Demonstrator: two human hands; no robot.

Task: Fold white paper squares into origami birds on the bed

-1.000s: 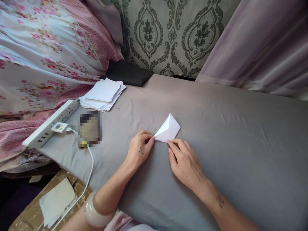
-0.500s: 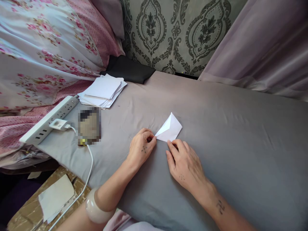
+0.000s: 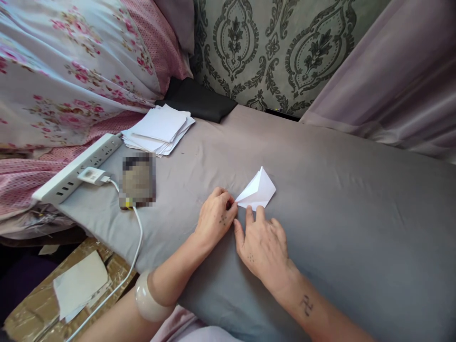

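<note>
A small white sheet of folded paper (image 3: 259,188) lies on the grey cloth surface, with one point toward the left and another toward the back. My left hand (image 3: 218,212) pinches its left point between thumb and fingertips. Along the paper's near edge, my right hand (image 3: 262,240) rests with its fingers apart, the fingertips touching the paper and the thumb lying on the cloth beside my left hand. A pale bangle (image 3: 151,299) circles my left forearm.
Several white paper sheets (image 3: 160,124) are stacked at the back left, before a folded black cloth (image 3: 201,99). A white power strip (image 3: 78,168) carries a plugged charger (image 3: 94,175) and a cable (image 3: 137,237). More paper (image 3: 81,280) lies on a taped box (image 3: 32,308) below.
My right hand has shifted left along the paper's near edge, its fingers now straighter and more spread. My left hand keeps its pinch. The whole view has shifted slightly.
</note>
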